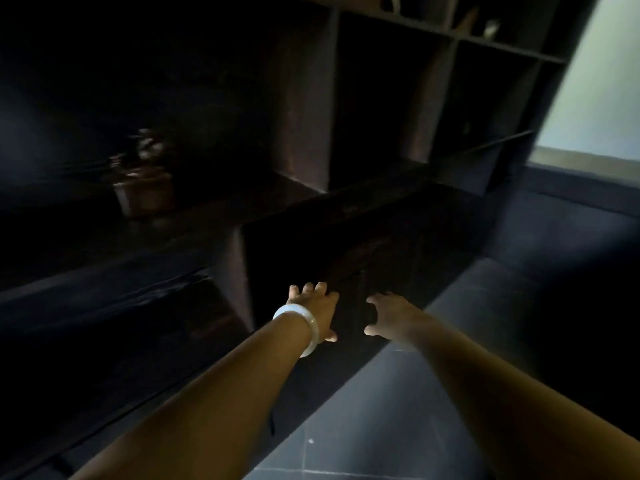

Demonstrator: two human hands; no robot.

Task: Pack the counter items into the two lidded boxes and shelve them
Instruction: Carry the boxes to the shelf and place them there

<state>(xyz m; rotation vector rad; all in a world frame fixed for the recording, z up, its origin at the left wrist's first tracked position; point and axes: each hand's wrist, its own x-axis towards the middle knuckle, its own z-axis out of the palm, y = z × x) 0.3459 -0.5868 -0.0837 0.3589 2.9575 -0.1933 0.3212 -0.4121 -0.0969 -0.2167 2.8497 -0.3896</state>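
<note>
The scene is very dark. My left hand (pixel 313 311), with a white bangle on the wrist, reaches forward with its fingers spread against a dark surface low on the shelf unit (pixel 332 98). My right hand (pixel 389 315) is beside it, with thumb and fingers curved in a C towards the left hand. Between the two hands lies a dark shape (pixel 351 306). I cannot tell whether it is a box or the cabinet front. No lidded box or counter item can be made out.
A small brown pot with a plant (pixel 143 192) stands on a shelf at the left. Dark open compartments rise above and to the right. Dark tiled floor (pixel 381 427) runs along the unit's foot. A pale wall (pixel 595 81) is at the far right.
</note>
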